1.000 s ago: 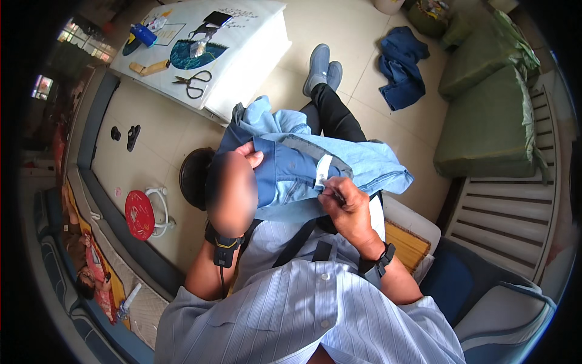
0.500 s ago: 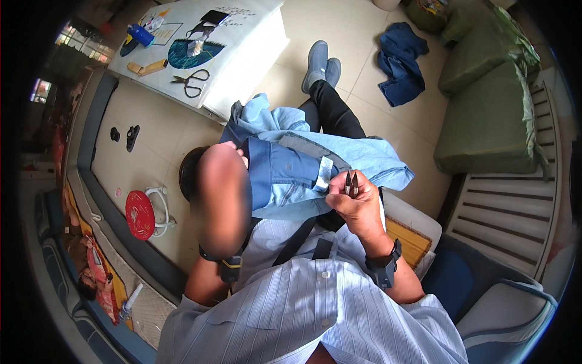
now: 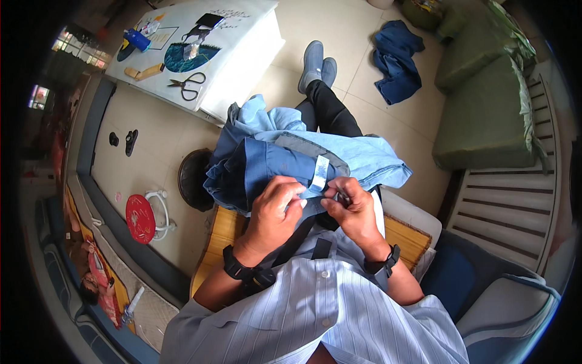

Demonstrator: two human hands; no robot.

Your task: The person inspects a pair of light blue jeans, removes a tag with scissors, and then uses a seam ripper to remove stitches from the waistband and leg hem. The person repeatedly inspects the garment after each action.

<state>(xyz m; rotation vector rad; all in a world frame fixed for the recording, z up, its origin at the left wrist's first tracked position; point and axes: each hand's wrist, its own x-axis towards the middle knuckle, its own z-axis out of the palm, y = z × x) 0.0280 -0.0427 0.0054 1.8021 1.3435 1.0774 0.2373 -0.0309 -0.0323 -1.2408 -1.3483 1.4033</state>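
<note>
A bundle of light-blue denim (image 3: pixel 379 161) and darker blue fabric (image 3: pixel 264 167) lies over my lap, with a white label-like strip (image 3: pixel 320 173) on it. My left hand (image 3: pixel 276 212) is curled closed at the near edge of the fabric, just left of the strip; what its fingertips hold is too small to make out. My right hand (image 3: pixel 354 212) is closed on dark metal thread snips (image 3: pixel 343 198), just below and right of the strip. The snips' blades are mostly hidden by my fingers.
Ahead-left stands a white table (image 3: pixel 236 60) bearing large scissors (image 3: pixel 188 85) and a blue bottle (image 3: pixel 136 39). Blue clothing (image 3: pixel 394 60) lies on the floor beside green cushions (image 3: pixel 479 121). A red stool (image 3: pixel 139 218) stands left. A person (image 3: pixel 97 273) lies at far left.
My left hand has come down and right from the upper-left part of the fabric to beside the strip. The snips' blades, upright half a second ago, are now tucked among my right fingers.
</note>
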